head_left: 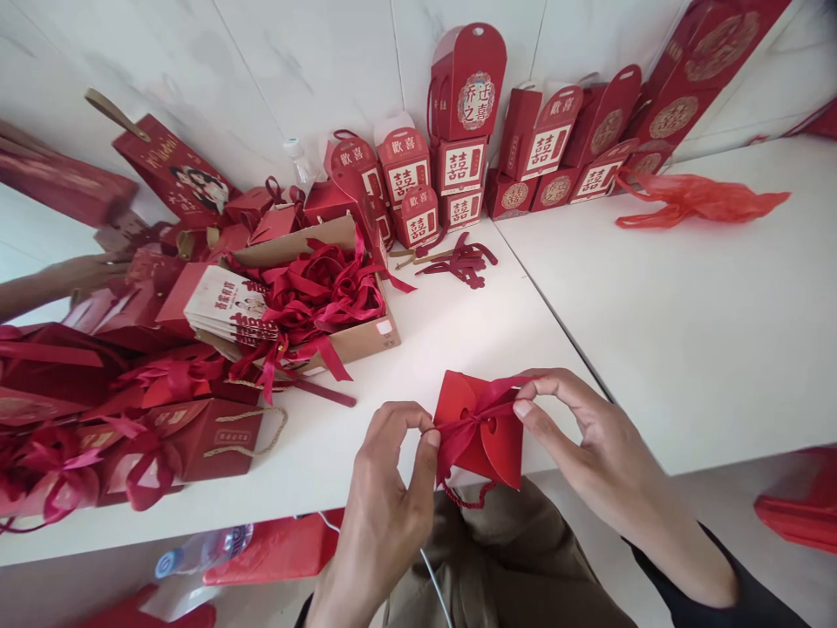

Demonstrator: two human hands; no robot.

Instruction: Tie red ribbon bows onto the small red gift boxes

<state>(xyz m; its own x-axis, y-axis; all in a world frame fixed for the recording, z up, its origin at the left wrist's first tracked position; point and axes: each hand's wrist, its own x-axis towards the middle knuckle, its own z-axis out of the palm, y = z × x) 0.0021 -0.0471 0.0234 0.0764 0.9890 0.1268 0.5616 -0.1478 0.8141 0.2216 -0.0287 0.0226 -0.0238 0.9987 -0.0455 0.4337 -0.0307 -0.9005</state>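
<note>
**Ribbon [476, 416] pinched at both sides of a small red box [502, 455]**

At far left, another person's hand [101, 269] shows behind a crowd of dark red boxes [213, 436], several tied with bows, the nearest fitted with a rope handle. Next comes an open cardboard carton [366, 343], heaped with loose crimson ribbons [320, 292]; a stack of printed cards [226, 301] leans at its left end. Below the bench [654, 296] lies a plastic bottle [206, 551].

Farther right, near the wall, stand piled gift boxes [464, 166], with dark red strips [463, 262] lying before them.

In front, the left hand [392, 462] has thumb and index finger together on the ribbon at the small red box's left edge. That box sits at the bench's near edge, above the person's lap, a twisted cord [467, 500] hanging below. The right hand [585, 436] clamps the ribbon's other end between thumb and index finger. A crumpled red plastic bag [712, 199] lies at far right.
</note>
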